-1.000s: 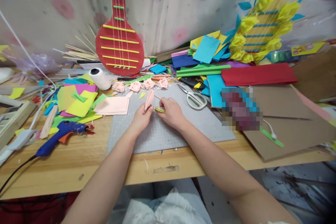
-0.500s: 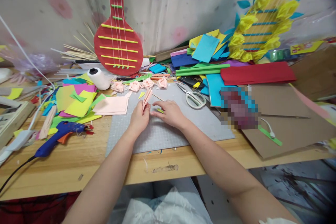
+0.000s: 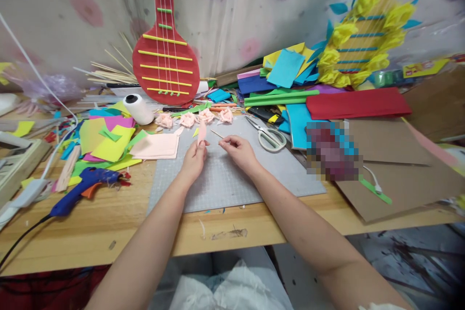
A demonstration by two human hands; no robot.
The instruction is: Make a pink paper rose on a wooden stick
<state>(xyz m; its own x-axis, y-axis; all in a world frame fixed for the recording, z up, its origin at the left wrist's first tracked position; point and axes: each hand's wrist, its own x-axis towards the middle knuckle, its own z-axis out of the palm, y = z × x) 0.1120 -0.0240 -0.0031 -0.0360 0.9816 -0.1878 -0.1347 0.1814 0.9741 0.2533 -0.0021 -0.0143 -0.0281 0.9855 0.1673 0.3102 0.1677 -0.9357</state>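
Pink paper strip [image 3: 201, 133] is pinched unrolled in the left hand [image 3: 194, 160] mid-frame, a thin stick [image 3: 219, 134] is gripped by the right hand [image 3: 238, 150], and four finished paper roses [image 3: 196, 117] are lined up just above.

Both forearms stretch forward, converging; the left hand [image 3: 194, 160] is pinched shut, thumb up, just beside the right hand [image 3: 238, 151], fingertips pinched together.
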